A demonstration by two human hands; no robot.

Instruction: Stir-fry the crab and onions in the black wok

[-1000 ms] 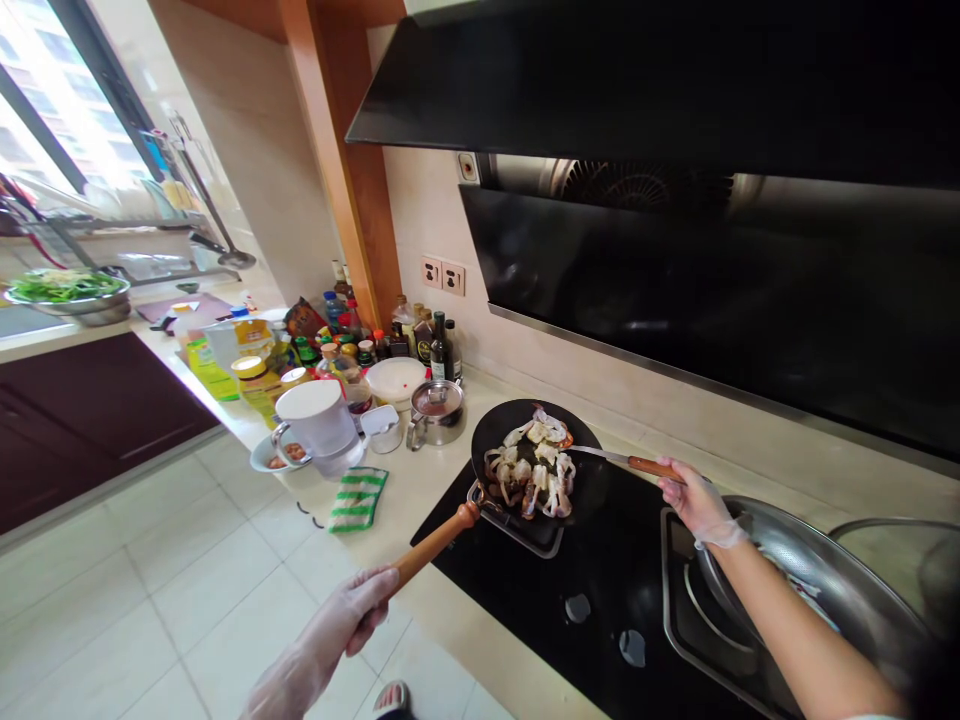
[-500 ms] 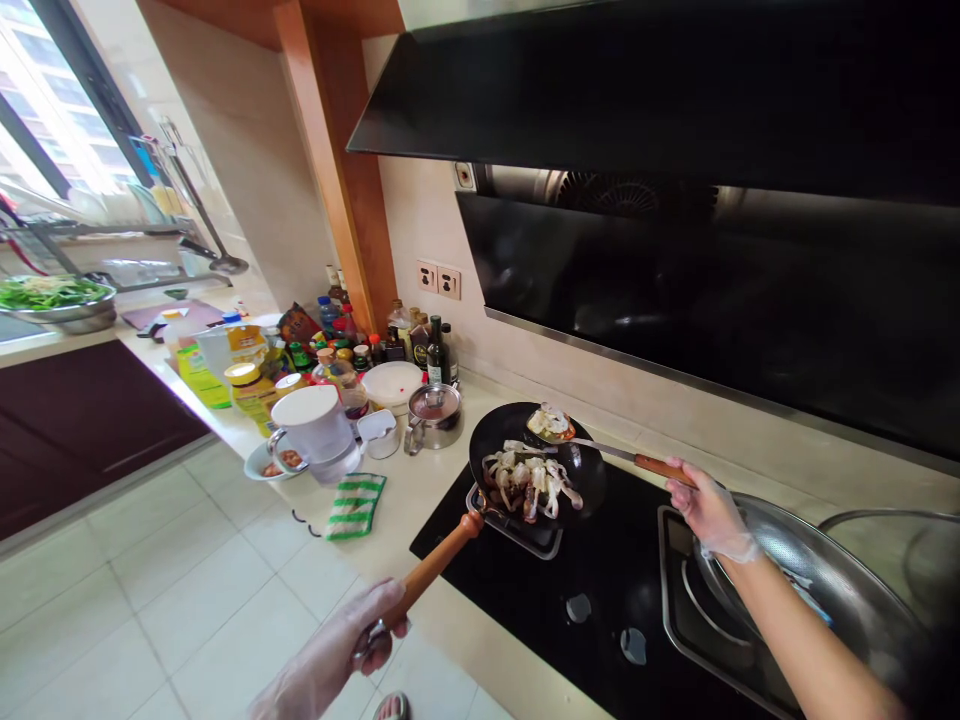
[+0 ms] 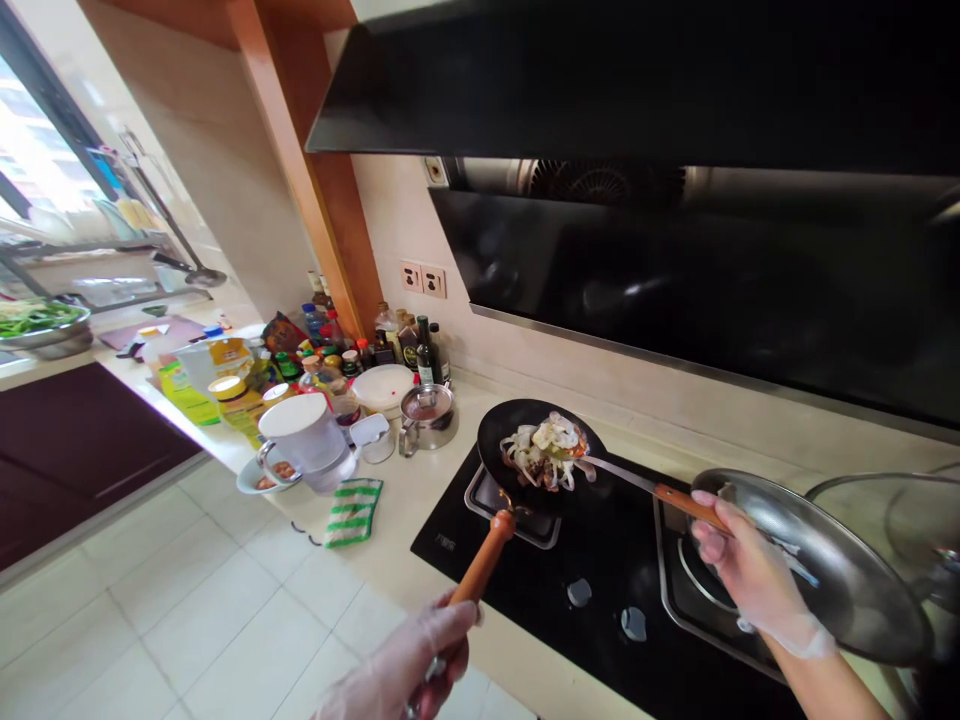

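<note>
Along a beige kitchen tabletop (image 3: pixel 420 510), a black wok (image 3: pixel 525 415) is tilting over the metal trivet (image 3: pixel 510 525) of a black glass cooktop (image 3: pixel 517 620), with pale seafood pieces (image 3: pixel 544 452) heaped inside it. The gloved left hand (image 3: pixel 405 665) is curling closed around the wooden wok handle (image 3: pixel 484 565), while the gloved right hand (image 3: pixel 750 570) is gripping a steel spatula (image 3: pixel 622 478) by its wooden grip, pushing the blade into the heap.

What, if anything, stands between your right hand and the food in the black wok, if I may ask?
Nothing visible does: the right hand grips the spatula, which runs unobstructed over the black wok's rim to the food.
</note>
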